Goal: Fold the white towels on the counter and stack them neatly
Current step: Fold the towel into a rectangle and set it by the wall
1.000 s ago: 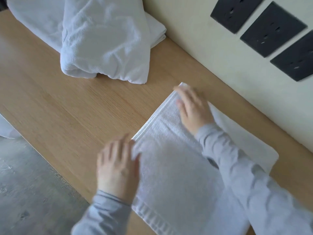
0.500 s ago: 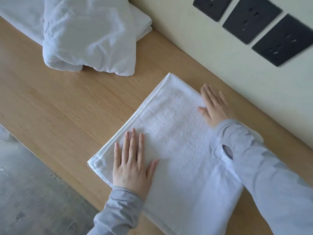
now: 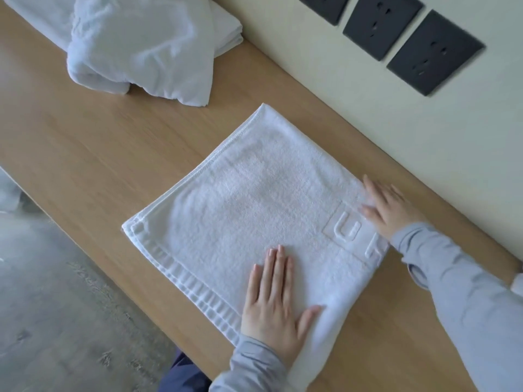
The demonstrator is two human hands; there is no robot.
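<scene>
Sliding back toward 5 o'clock, your left hand (image 3: 276, 304) and right hand (image 3: 389, 210) press flat, grip open, on the folded towel (image 3: 254, 199) mid-table (image 3: 85, 142) — smoothed, ready for another fold.

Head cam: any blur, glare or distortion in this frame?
Head view: soft, even daylight, no glare; wall outlets smeared by motion blur; folded towel and both hands, left hand and right hand, fairly sharp; crumpled towels nearly blown out; counter edge runs diagonally across the frame.
</scene>
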